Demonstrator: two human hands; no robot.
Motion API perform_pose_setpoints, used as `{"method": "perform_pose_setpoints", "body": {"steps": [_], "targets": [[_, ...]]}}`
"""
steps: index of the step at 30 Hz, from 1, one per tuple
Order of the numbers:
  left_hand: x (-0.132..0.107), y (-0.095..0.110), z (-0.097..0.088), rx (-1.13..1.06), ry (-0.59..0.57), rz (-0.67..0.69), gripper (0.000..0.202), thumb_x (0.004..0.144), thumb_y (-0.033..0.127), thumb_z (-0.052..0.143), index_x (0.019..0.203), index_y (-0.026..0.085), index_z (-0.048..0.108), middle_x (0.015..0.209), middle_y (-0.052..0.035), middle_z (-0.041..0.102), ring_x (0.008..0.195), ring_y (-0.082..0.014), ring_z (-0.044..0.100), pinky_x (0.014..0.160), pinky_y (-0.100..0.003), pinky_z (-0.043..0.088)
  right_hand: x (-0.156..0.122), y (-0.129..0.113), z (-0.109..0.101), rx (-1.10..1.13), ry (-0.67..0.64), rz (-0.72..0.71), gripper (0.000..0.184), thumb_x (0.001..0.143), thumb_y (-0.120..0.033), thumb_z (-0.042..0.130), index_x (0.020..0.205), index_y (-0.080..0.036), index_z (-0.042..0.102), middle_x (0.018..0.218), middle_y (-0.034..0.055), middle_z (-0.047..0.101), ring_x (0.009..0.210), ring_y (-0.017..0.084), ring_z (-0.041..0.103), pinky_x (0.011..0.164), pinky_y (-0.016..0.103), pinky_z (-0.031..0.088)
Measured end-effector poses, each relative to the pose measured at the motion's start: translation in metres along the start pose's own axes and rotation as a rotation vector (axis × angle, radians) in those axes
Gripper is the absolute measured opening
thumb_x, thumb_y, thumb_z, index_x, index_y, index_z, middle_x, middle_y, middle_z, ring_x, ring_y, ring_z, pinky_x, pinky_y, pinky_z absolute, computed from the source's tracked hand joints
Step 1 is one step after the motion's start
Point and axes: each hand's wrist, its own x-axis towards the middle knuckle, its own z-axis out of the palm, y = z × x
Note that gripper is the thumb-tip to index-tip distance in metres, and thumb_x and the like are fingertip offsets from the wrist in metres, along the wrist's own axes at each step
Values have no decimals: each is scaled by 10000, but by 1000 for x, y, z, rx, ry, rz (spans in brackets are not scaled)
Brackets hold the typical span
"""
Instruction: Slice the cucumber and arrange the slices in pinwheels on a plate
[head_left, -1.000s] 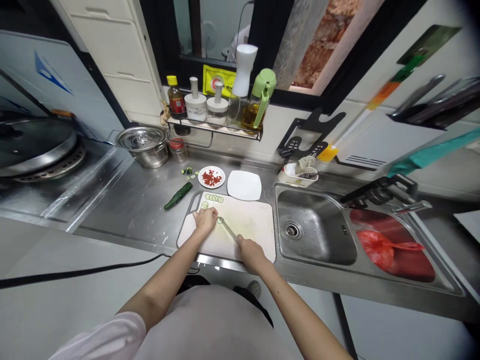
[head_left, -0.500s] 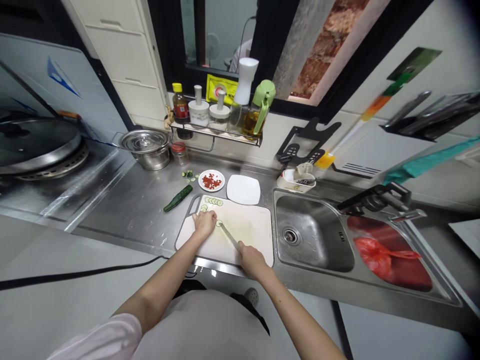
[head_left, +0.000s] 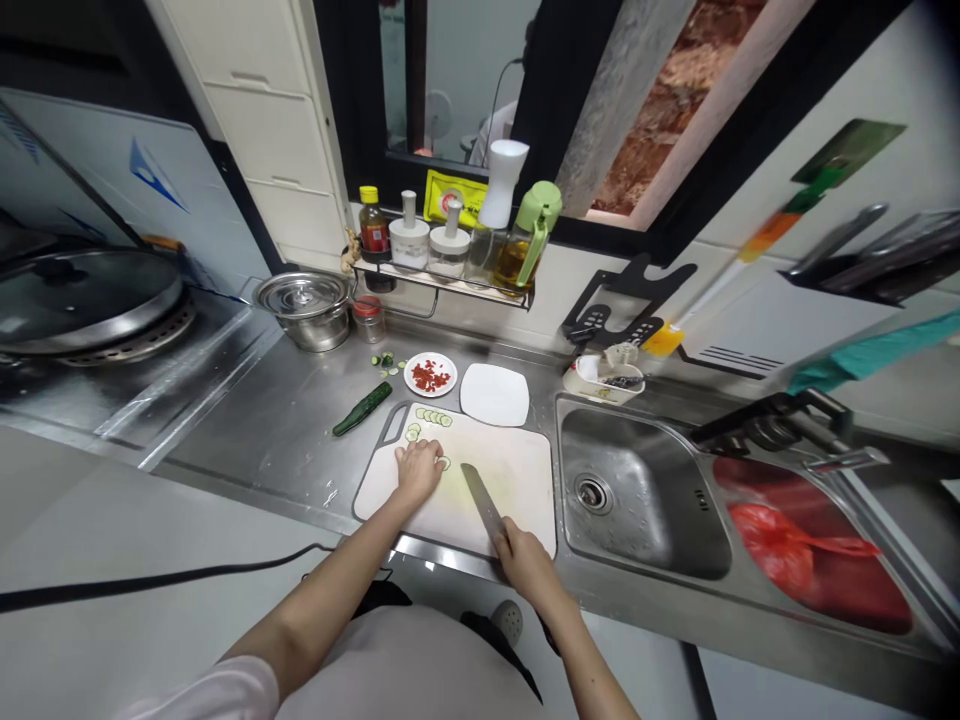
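Knife (head_left: 480, 498) clamped in right hand (head_left: 527, 562), left hand (head_left: 418, 470) curled onto cucumber piece (head_left: 443, 462). Best keep that hand clawed, blade riding the knuckles.

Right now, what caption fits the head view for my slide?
The left hand rests on the cutting board beside cucumber slices; the right hand holds a knife over it.

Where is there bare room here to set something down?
Bare counter lies left of the board, between cucumber and stove. The board's right part, between knife and sink, is free too. Crowded: behind the board, with slices, chili plate, white plate.
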Motion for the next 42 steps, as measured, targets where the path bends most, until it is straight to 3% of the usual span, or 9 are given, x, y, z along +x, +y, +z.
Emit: {"method": "perform_pose_setpoints", "body": {"steps": [6,12,18,27,32,38,42], "targets": [[-5,0,-2,-129,18,-32,67,859,235,541,873,231,607,915,-16,703,999,-225,564,861,-371,269,10,6,3,38,53,37,280,1002,-285,309,1132,-178,533,927,94,695,863,194,633,643,259,284],[-2,-24,-9,-219,151,-171,126,860,250,540,922,251,650,909,-17,716,988,-225,590,883,-366,285,17,6,-3,57,50,54,292,991,-308,315,1140,-189,537,937,73,688,868,186,624,641,255,291],[13,-46,-19,-196,223,-276,180,857,226,516,945,271,666,923,-14,719,987,-237,591,898,-386,301,20,4,-5,55,47,61,300,986,-306,302,1123,-199,547,934,69,684,852,182,616,630,261,278],[14,-51,-17,-27,243,-255,197,871,252,493,932,259,680,1027,-63,702,1033,-273,563,903,-436,308,23,6,-5,68,52,52,282,981,-294,309,1095,-188,545,910,80,680,839,196,615,622,265,279],[20,-42,-16,-41,251,-206,216,867,264,501,990,278,678,1046,-63,682,1034,-269,553,895,-432,328,24,6,-2,47,47,58,265,987,-288,316,1101,-191,535,940,94,690,837,195,620,622,272,273],[42,-11,-17,-11,196,-50,286,884,287,485,1103,305,667,1119,-87,638,1103,-301,504,931,-458,308,23,3,-1,8,44,91,277,994,-315,308,1112,-192,527,976,114,693,873,212,634,636,280,295],[57,4,-16,19,139,-21,343,886,294,486,1191,302,643,1168,-113,604,1146,-321,467,951,-475,287,20,0,-3,8,42,94,281,999,-309,298,1124,-192,521,971,113,696,885,213,640,657,281,318]]}}
